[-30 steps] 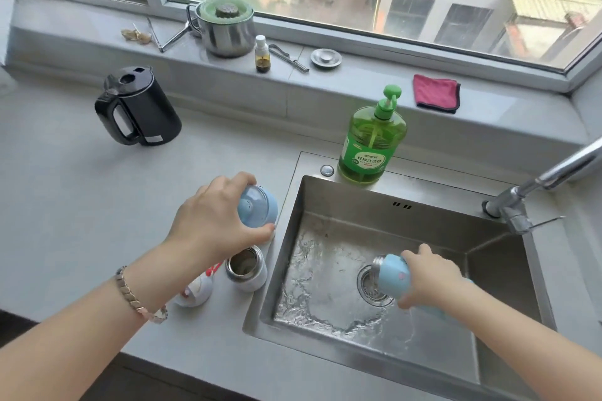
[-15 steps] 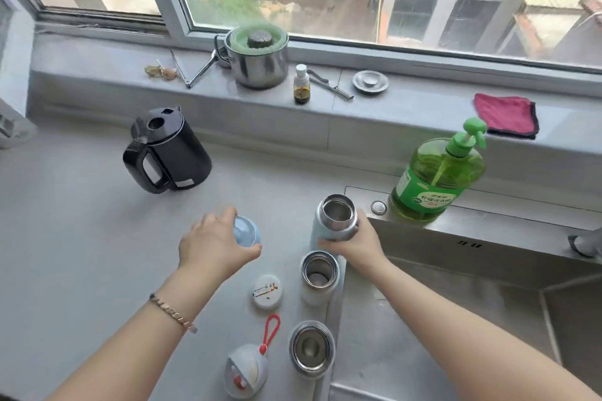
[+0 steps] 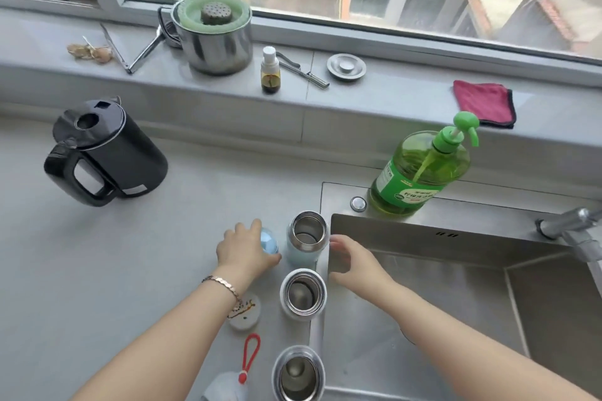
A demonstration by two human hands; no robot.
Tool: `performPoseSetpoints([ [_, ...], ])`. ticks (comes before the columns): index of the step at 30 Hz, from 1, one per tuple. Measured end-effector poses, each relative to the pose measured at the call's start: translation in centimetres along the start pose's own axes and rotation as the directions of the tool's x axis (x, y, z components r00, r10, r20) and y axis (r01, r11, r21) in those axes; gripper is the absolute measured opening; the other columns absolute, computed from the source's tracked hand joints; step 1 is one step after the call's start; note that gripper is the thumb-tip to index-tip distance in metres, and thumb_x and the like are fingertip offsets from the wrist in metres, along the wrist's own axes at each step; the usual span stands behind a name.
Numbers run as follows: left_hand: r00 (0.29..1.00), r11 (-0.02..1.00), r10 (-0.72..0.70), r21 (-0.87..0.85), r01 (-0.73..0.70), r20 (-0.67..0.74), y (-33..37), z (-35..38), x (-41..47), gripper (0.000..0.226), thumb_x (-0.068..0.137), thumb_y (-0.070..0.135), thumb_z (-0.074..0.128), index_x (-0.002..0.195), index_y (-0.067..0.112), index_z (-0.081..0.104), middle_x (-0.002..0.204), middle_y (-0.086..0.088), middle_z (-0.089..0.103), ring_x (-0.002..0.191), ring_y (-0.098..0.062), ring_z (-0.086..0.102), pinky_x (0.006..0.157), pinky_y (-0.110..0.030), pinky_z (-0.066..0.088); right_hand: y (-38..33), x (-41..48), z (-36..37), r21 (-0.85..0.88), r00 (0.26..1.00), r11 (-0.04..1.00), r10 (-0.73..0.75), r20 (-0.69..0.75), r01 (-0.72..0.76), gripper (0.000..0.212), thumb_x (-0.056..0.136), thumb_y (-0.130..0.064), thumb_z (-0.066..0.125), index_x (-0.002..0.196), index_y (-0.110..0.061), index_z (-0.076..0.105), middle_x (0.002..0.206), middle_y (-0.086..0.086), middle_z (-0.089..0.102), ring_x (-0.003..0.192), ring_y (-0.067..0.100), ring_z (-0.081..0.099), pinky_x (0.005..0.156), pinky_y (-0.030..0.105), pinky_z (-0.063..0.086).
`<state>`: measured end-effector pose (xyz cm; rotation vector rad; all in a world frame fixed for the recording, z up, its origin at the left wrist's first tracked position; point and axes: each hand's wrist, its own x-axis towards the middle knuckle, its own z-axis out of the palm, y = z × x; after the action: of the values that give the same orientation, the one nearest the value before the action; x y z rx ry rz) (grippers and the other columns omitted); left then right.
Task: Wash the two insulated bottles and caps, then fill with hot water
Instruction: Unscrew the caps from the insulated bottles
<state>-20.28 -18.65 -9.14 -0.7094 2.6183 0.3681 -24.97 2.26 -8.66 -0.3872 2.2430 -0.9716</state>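
Left hand (image 3: 246, 249) grips blue cap (image 3: 270, 241). Right of grip: blue bottle (image 3: 301, 254) just beside, blocks. Toward body: white bottle (image 3: 303, 293) and white cap (image 3: 246, 317) near. Left of grip: counter (image 3: 146, 254) free; kettle (image 3: 123, 156) well apart.

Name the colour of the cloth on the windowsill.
The cloth is pinkish red, dark-edged; head view.

Left hand (image 3: 242, 251) covers most of the blue cap (image 3: 269, 244); its forearm hides part of the white cap (image 3: 246, 314). Lower edge crops the lowest bottle (image 3: 298, 374) and the red-looped cap (image 3: 224, 387); right edge crops the faucet (image 3: 573, 231). Right hand (image 3: 350, 262) fingertips blurred.
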Motion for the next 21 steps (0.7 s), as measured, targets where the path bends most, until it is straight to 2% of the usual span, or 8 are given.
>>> performPoseSetpoints([
  [3,1.000,0.996,-0.011,-0.094,0.012,0.007,0.2,0.7,0.5,0.069,0.072,0.053,0.066,0.128,0.023,0.038,0.121,-0.008,0.047,0.113,-0.031,0.047,0.087,-0.035,0.042,1.9,-1.6,-1.1,-0.117,0.998,0.991,0.064,0.004,-0.063,0.054,0.077,-0.004,0.062,0.128,-0.019,0.050,0.121,-0.009,0.052,0.116,0.003,0.047,0.096,0.011,0.032],
  [9,0.999,0.997,0.036,-0.075,-0.033,0.040,-0.2,-0.1,0.1,0.085,0.079,0.042,0.064,0.146,0.024,0.014,0.132,-0.008,0.045,0.120,-0.030,0.046,0.090,-0.036,0.042,3.4,-3.8,-3.2,-0.139,0.992,0.982,0.124,-0.037,-0.128,0.041,0.080,-0.010,0.063,0.118,-0.023,0.056,0.119,-0.004,0.058,0.107,0.005,0.053,0.094,0.017,0.040],
  [12,1.000,0.995,0.007,-0.100,-0.004,0.029,-0.8,-2.8,-1.5,0.068,0.084,0.034,0.059,0.142,0.020,0.027,0.134,-0.009,0.046,0.121,-0.030,0.048,0.092,-0.036,0.042,3.0,-4.7,-4.8,-0.165,0.987,0.974,0.159,-0.008,-0.158,0.034,0.081,-0.017,0.064,0.112,-0.028,0.057,0.112,-0.007,0.059,0.103,0.010,0.057,0.087,0.025,0.049],
  [15,0.966,0.975,0.080,-0.184,-0.128,-0.247,0.5,-6.3,-4.5,0.035,0.089,0.024,0.053,0.123,0.015,0.053,0.127,-0.007,0.055,0.114,-0.026,0.053,0.089,-0.036,0.044,1.9,-6.0,-6.6,-0.240,0.975,0.952,0.211,0.067,-0.189,0.033,0.084,-0.026,0.062,0.117,-0.024,0.055,0.109,-0.004,0.058,0.095,0.010,0.056,0.081,0.022,0.045],
  [17,0.835,0.913,0.196,-0.214,-0.347,-0.515,3.5,-8.6,-7.2,0.025,0.087,0.016,0.055,0.112,0.014,0.060,0.115,-0.003,0.058,0.106,-0.023,0.055,0.080,-0.034,0.043,1.1,-7.2,-8.0,-0.347,0.963,0.918,0.246,0.112,-0.195,0.039,0.087,-0.030,0.060,0.124,-0.021,0.052,0.116,-0.002,0.056,0.096,0.012,0.054,0.082,0.021,0.041],
  [18,0.786,0.875,0.270,-0.199,-0.441,-0.556,5.7,-9.7,-8.5,0.023,0.086,0.015,0.056,0.108,0.014,0.060,0.110,0.000,0.059,0.103,-0.021,0.055,0.078,-0.032,0.042,0.8,-8.0,-8.9,-0.398,0.959,0.897,0.258,0.115,-0.194,0.041,0.087,-0.032,0.059,0.126,-0.021,0.050,0.121,-0.002,0.056,0.101,0.013,0.055,0.085,0.022,0.041],
  [19,0.778,0.845,0.354,-0.179,-0.503,-0.519,8.1,-10.6,-9.6,0.022,0.086,0.017,0.055,0.108,0.016,0.059,0.106,0.002,0.059,0.101,-0.019,0.055,0.078,-0.031,0.042,0.5,-9.0,-9.9,-0.438,0.957,0.877,0.270,0.108,-0.198,0.043,0.088,-0.034,0.059,0.127,-0.021,0.049,0.125,-0.002,0.055,0.107,0.014,0.054,0.089,0.024,0.040],
  [21,0.839,0.840,0.482,-0.140,-0.524,-0.253,13.0,-11.6,-11.1,0.024,0.086,0.025,0.054,0.109,0.021,0.057,0.105,0.004,0.059,0.100,-0.018,0.056,0.083,-0.031,0.045,0.3,-11.2,-12.3,-0.487,0.955,0.846,0.288,0.076,-0.216,0.044,0.088,-0.035,0.057,0.129,-0.022,0.048,0.128,-0.003,0.052,0.117,0.015,0.051,0.095,0.027,0.039],
])
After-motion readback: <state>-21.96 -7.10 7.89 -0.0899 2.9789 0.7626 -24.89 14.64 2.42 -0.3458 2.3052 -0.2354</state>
